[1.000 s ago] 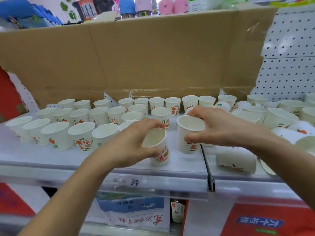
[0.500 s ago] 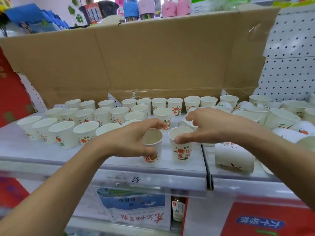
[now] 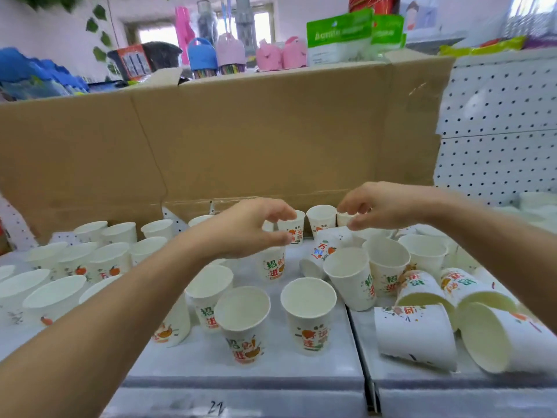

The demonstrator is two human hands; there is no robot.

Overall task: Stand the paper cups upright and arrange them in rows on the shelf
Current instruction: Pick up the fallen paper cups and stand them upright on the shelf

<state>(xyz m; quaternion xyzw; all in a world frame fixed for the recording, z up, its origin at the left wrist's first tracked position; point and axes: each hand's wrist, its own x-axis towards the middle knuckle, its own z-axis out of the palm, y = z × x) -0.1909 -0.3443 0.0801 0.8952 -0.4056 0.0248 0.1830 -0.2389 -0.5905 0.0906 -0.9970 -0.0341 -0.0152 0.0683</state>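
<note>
Many white printed paper cups cover the grey shelf (image 3: 316, 369). Upright ones form rows on the left (image 3: 54, 297) and along the back (image 3: 321, 218). Two upright cups (image 3: 244, 321) (image 3: 310, 315) stand free near the front. Several cups lie tipped on the right (image 3: 419, 336); one lies on its side mid-shelf (image 3: 322, 251). My left hand (image 3: 247, 227) hovers with curved fingers beside a back-row cup (image 3: 297, 229). My right hand (image 3: 388, 203) curves over a small back cup (image 3: 343, 218); contact is unclear for both.
A tall cardboard sheet (image 3: 271, 140) walls the back of the shelf, with white pegboard (image 3: 497, 131) to its right. Bottles and packets sit on top behind it. A seam (image 3: 366, 384) splits the shelf into two panels.
Both hands let go of the two front cups, which now stand upright, and moved up to the back row. The camera came closer and tilted up.
</note>
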